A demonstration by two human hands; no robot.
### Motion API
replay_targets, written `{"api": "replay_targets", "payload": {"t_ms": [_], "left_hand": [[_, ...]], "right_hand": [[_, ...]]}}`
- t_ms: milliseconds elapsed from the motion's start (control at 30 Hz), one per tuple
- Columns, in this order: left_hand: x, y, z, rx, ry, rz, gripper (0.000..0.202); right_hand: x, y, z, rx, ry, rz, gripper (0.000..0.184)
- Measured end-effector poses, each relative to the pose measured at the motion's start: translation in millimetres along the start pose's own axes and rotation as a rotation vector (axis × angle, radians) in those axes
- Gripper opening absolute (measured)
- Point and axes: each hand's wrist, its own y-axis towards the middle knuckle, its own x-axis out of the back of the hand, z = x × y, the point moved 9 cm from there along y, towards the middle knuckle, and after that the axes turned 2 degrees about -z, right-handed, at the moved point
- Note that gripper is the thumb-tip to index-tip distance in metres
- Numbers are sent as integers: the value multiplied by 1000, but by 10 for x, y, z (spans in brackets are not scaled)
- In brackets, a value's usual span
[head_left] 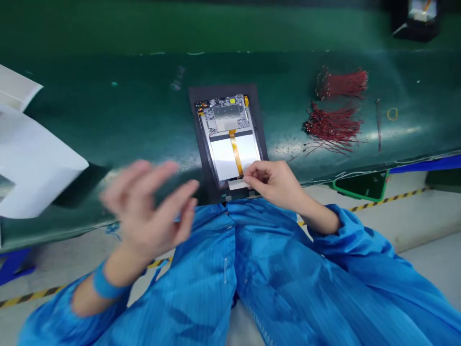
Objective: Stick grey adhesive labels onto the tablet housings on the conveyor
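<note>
A person in a blue coat sits at a green bench (pixel 126 110). An open tablet (pixel 230 139) lies flat on a dark mat (pixel 196 144) in the middle of the bench, close to the near edge and right in front of the person. Its back is off, so the inside shows. There is a grey circuit board (pixel 226 115) at the far end and a big white part below it. An orange ribbon (pixel 236 154) runs down the middle of the white part. The right hand (pixel 275 185) rests at the near end of the tablet. Its thumb and fingers are curled in and pinch a small white piece (pixel 236 184) that sits at the foot of the orange ribbon. The left hand (pixel 151 211) is up in the air, near the bench edge and left of the mat. Its fingers are spread apart and it holds nothing. It looks blurry, and it has a blue band (pixel 104 283) on the wrist. The two hands are well apart. On the right side of the bench lie two bunches of thin red wires (pixel 333 127), one behind the other, with a little yellow ring (pixel 392 114) farther right. A big white sheet (pixel 32 168) sticks out on the left side. A black box (pixel 416 21) sits at the far right corner. Yellow and black tape (pixel 392 198) runs along the floor under the bench.
</note>
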Motion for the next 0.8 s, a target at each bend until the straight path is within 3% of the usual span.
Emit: {"api": "replay_targets", "payload": {"t_ms": [100, 200, 800], "left_hand": [[-409, -58, -460, -231, 61, 35, 40], [-608, -44, -525, -238, 37, 17, 41], [-752, -41, -452, -269, 65, 47, 46]], "right_hand": [[-26, 15, -19, -18, -9, 17, 15], [-32, 28, -16, -30, -24, 21, 16], [-39, 21, 181, 34, -343, -60, 11]]}}
